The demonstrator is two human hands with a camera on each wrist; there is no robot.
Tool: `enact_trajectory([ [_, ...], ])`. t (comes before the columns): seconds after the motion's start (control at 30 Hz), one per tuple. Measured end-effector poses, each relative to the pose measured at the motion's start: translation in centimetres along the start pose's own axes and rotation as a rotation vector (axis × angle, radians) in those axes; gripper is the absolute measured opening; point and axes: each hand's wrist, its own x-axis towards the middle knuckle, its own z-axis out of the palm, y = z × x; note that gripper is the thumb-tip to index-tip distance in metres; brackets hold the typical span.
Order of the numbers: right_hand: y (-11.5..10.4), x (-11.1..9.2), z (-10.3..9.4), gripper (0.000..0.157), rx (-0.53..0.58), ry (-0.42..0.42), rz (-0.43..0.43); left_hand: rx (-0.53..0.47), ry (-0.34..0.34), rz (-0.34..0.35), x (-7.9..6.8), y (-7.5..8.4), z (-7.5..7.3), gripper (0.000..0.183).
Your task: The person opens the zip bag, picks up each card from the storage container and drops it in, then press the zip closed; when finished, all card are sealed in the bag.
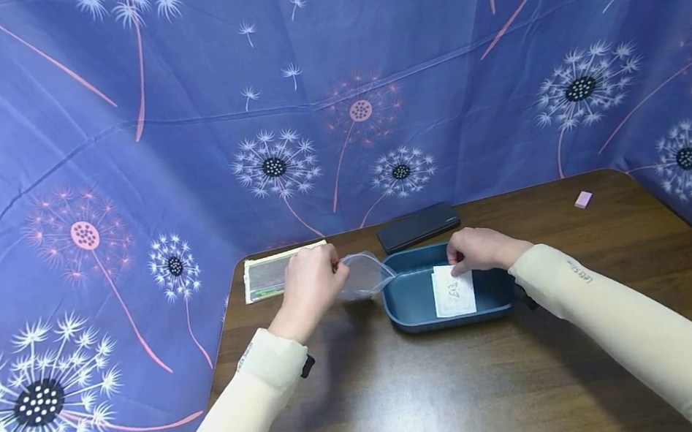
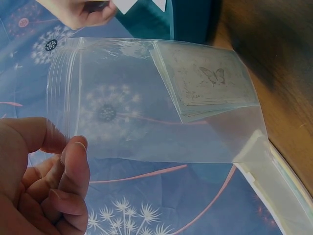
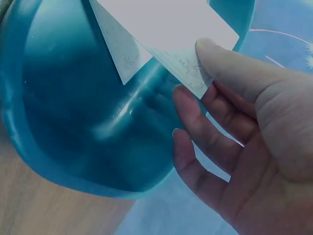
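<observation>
My left hand [image 1: 313, 280] pinches the zip edge of a clear zip bag [image 2: 122, 132] between thumb and forefinger. Inside the bag, at the far end, lies a small stack of cards [image 2: 210, 81] with a butterfly print on top. Over the blue-green tray [image 1: 410, 321], my right hand [image 1: 482, 248] pinches white paper cards [image 1: 454, 293] by a corner. In the right wrist view the thumb lies on top of one card [image 3: 181, 34], and another card [image 3: 124, 56] shows beneath it, fanned out. The other right fingers are loosely bent under the card.
Behind the tray lies a black case [image 1: 419, 226]. A flat zip pouch with a pale border [image 1: 262, 279] rests at the table's back left. Farther right is a small pink block [image 1: 583, 199]. A blue dandelion-print cloth [image 1: 299, 67] hangs around the wooden table [image 1: 379, 403].
</observation>
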Motion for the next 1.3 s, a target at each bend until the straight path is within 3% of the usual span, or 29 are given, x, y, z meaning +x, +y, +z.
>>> enact_trajectory([
  [0.3,0.0,-0.4,-0.9,0.018,0.084,0.013,0.015,0.002,0.013,0.008,-0.1,0.0,0.0,0.034],
  [0.67,-0.7,-1.7,-2.3,0.014,0.122,0.112,-0.031,0.017,0.011,0.005,-0.1,-0.3,0.2,0.029],
  [1.03,-3.3,-3.3,-4.6,0.005,0.076,0.413,-0.137,0.006,0.037,0.020,0.0,-0.3,0.2,0.032],
  [1.3,-7.1,-3.7,-6.2,0.003,0.042,0.697,-0.307,0.003,0.029,0.015,0.1,-0.4,0.2,0.031],
])
